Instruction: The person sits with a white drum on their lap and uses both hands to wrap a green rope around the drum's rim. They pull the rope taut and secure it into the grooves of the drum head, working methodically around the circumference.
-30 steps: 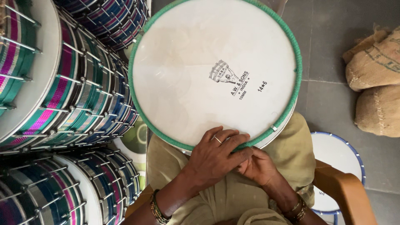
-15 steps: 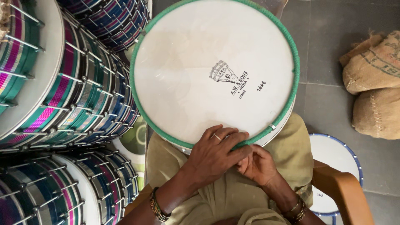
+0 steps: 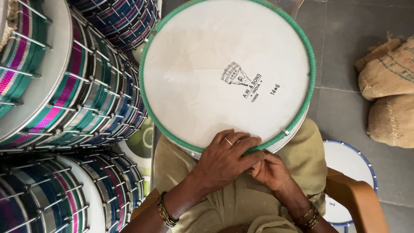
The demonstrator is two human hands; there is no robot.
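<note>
Resting on the person's lap, the broad drumhead (image 3: pixel 215 73) looks light and taut but dentable, best held by its green rim (image 3: pixel 311 86), where the left hand (image 3: pixel 224 162) presses flat and the right hand (image 3: pixel 269 170) pinches closed.

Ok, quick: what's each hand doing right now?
Left hand: fingers flat, pressing the drumhead at its green rim.
Right hand: partly hidden beneath the left; grip cannot be told.

Soft, even daylight lit the sharp picture, with faint glare on the white drumhead (image 3: pixel 207 77) and weak shadows.
</note>
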